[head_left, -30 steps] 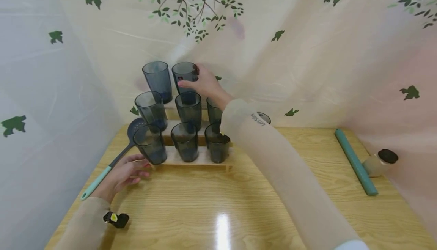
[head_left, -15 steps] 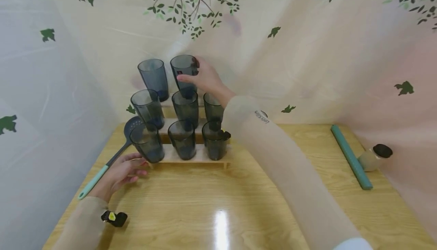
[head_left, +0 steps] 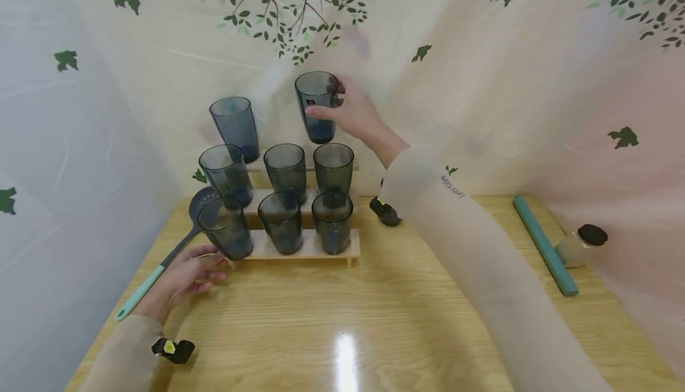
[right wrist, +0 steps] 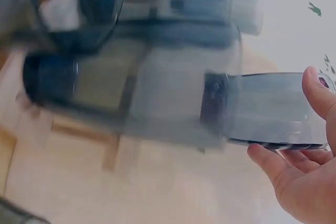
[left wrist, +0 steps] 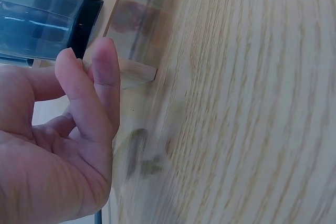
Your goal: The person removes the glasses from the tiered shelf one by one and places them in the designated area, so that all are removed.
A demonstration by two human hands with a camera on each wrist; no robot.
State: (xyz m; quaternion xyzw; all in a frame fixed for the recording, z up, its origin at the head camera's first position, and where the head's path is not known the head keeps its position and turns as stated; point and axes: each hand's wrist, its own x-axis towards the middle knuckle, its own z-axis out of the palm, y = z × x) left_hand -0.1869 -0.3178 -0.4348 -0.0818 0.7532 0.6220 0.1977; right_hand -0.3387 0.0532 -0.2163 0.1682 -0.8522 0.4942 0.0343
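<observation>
Blue-tinted glass (head_left: pixel 314 123), pinched by the right hand (head_left: pixel 360 112), could knock the lower glasses (head_left: pixel 286 169) if it dips; the left hand (head_left: pixel 184 279) lies loosely spread.

Blue-grey glass (head_left: pixel 318 94), leaf-patterned backdrop (head_left: pixel 455 94)

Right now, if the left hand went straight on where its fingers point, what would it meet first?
The left hand would probably first meet the front row's leftmost tinted tumbler. The wooden rack under it is nearly as close, and depth is unclear, so the rack could come first.
</observation>
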